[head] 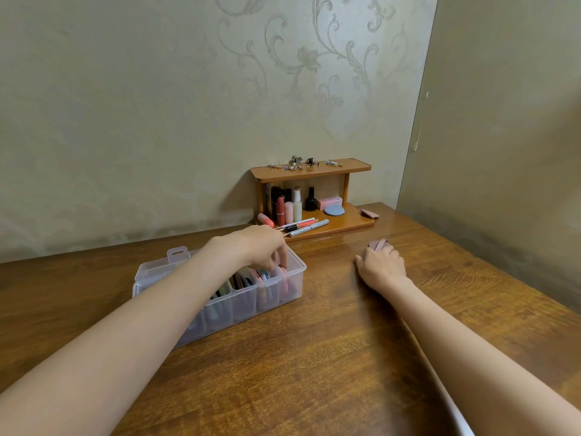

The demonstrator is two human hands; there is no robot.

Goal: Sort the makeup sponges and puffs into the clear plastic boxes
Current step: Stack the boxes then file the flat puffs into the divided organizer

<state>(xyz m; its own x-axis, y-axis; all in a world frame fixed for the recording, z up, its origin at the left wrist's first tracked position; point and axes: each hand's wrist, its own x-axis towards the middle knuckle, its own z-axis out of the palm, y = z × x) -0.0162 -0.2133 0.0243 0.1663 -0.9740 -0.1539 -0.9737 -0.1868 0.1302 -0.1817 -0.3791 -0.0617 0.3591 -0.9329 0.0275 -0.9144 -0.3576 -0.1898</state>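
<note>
Head view: left hand, fingers curled downward, reaches into the right end of the clear box and pinches a pink puff. Right hand lies farther right on the tabletop, fingers curled over a mauve puff.

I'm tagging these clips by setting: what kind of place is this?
Most likely a home dressing or vanity corner. A small wooden shelf against a floral-papered wall holds lipsticks, bottles and jewellery, and the wooden table carries a clear plastic box of makeup puffs.
</note>
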